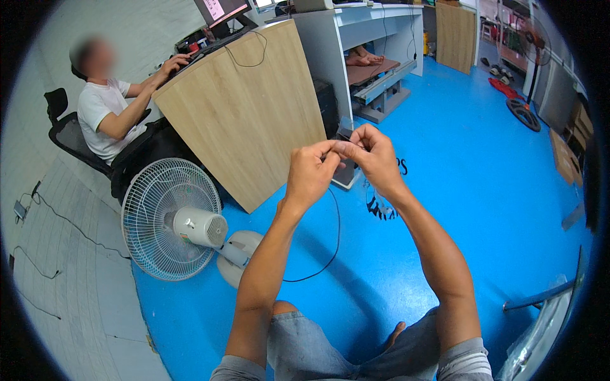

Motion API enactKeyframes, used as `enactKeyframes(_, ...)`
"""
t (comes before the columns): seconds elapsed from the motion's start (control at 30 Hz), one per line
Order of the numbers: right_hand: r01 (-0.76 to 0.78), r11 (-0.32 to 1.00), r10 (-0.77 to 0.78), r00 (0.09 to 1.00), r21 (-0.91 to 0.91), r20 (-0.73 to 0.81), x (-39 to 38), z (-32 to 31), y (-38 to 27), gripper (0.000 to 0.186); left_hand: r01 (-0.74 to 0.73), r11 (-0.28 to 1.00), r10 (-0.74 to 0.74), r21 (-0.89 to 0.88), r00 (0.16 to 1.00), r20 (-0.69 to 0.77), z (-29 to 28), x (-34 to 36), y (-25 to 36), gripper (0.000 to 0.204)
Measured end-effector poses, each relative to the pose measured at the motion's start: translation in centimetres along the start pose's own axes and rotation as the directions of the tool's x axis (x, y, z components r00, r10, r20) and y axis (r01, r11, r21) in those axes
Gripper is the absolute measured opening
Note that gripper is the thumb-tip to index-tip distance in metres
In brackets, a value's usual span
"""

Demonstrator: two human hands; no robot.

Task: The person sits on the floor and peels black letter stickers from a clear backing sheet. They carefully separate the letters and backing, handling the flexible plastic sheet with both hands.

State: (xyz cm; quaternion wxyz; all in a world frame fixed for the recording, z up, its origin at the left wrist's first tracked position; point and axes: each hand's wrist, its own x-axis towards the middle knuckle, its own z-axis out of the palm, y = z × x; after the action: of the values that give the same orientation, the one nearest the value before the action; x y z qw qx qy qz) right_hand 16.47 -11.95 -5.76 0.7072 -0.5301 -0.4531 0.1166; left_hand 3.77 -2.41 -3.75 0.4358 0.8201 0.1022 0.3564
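Observation:
My left hand (311, 168) and my right hand (374, 159) are raised in front of me at the middle, their fingertips meeting in a pinch. What they grip is small and mostly hidden by the fingers; I cannot make it out. A thin black cable (338, 222) curves over the blue floor below them, its upper end disappearing behind my hands. Both forearms reach up from the lower edge, above my lap.
A white standing fan (200, 225) stands low left beside a wooden desk (235, 101), where a seated person (108, 114) works. A grey desk (314, 44) stands behind, bare feet (365, 58) beneath it. Another fan (532, 76), cardboard (565, 159) and a curved bar (540, 296) line the right.

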Motion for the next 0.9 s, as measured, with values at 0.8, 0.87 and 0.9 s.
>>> enactKeyframes(0.8,0.102,0.979,-0.079,0.988,0.177,-0.134,0.4,-0.9,0.2,0.010,0.090,0.993,-0.096,-0.076,0.993,-0.066,0.0,0.1,-0.1,0.026)
enactKeyframes(0.87,0.097,0.986,-0.081,0.990,0.136,-0.117,0.2,-0.3,-0.2,0.008,0.055,0.997,-0.060,-0.061,0.995,-0.079,0.3,0.1,-0.2,0.025)
enactKeyframes(0.9,0.095,0.989,-0.082,0.991,0.116,-0.108,0.2,0.1,-0.3,0.008,0.027,0.998,-0.033,-0.063,0.995,-0.092,0.6,0.1,-0.4,0.024)
